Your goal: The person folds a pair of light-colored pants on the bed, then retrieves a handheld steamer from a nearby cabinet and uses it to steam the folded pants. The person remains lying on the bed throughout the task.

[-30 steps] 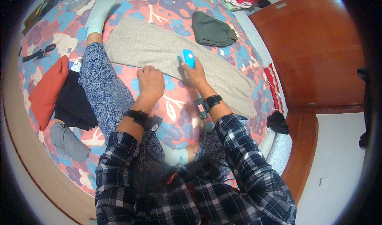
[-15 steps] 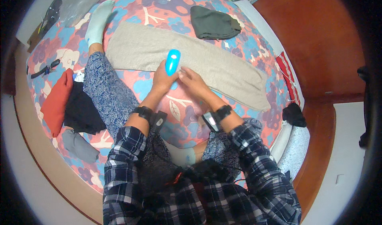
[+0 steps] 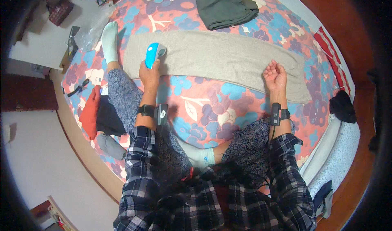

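My left hand (image 3: 149,76) is closed around a blue-and-white fabric shaver (image 3: 151,54), held over the left part of a long beige knit garment (image 3: 216,55). The shaver is tilted up, with its greyish round head facing right. The garment lies flat across the bed, folded into a long strip. Over its right part my right hand (image 3: 276,78) is turned palm up with loosely curled fingers, holding nothing. I cannot tell whether that hand touches the fabric.
Beyond the garment lies a folded dark green garment (image 3: 226,11) on the flowered bedspread (image 3: 200,108). Orange (image 3: 89,114), black (image 3: 109,116) and grey clothes (image 3: 111,146) lie left of my outstretched leg. A black cloth (image 3: 343,106) sits at the right edge.
My hands have moved apart: the left went leftward with the shaver and turned it, the right swung rightward and turned palm up. The view has shifted too.
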A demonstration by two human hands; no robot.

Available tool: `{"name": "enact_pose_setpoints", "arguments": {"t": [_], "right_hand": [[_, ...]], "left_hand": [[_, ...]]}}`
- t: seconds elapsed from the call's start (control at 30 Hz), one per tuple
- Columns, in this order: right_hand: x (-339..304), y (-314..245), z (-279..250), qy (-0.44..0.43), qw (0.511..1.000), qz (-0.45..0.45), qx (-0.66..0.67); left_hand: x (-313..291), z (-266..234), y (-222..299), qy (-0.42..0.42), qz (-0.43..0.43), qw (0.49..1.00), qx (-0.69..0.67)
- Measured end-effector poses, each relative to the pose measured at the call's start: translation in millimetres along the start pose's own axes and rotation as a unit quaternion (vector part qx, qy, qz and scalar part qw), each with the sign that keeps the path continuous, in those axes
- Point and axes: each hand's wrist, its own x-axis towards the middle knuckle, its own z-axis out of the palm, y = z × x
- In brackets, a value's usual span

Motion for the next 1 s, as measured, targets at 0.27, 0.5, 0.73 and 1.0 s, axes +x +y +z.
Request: {"name": "enact_pose_setpoints", "arguments": {"t": [0.27,0.5,0.73,1.0], "right_hand": [[16.4,-6.7,10.4,-0.052,0.999,-0.009,0.01],[13.0,-27.1,3.6,-0.039,0.998,-0.026,0.043],[6.2,-41.6,5.5,0.009,0.995,-0.056,0.088],[2.7,-54.3,1.5,0.03,0.987,-0.082,0.137]], "left_hand": [[-41.3,54.6,25.2,-0.114,0.074,0.989,0.055],[-79.1,110.6,79.5,-0.186,0.093,0.977,0.04],[-111.7,152.0,115.6,-0.236,0.159,0.958,0.041],[-150.8,192.9,156.2,-0.288,0.168,0.943,0.017]]}}
